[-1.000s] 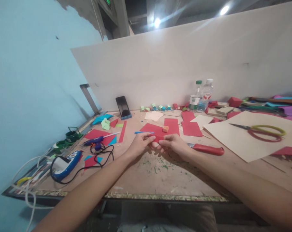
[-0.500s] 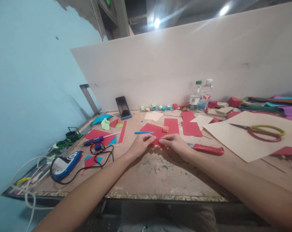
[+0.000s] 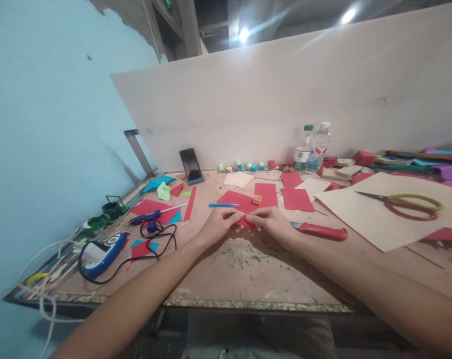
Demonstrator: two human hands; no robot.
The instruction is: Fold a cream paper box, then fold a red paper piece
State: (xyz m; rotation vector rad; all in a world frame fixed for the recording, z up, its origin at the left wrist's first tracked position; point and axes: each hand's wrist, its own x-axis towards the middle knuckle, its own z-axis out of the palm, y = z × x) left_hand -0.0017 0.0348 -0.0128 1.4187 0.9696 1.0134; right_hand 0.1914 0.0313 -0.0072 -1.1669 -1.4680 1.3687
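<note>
Fingers of left hand [image 3: 220, 225] and right hand [image 3: 273, 224] pinch red paper piece [image 3: 245, 222] between them, apparently steadying both sides.

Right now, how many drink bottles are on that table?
2: the green-capped bottle stands near the white board at the back, and the white-capped bottle stands just to its right.

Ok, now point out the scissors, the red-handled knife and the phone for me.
Scissors [image 3: 412, 207]: head view, on the red handle loop.
Red-handled knife [image 3: 325, 232]: head view, on its handle.
Phone [image 3: 190, 163]: head view, on its dark screen.
</note>
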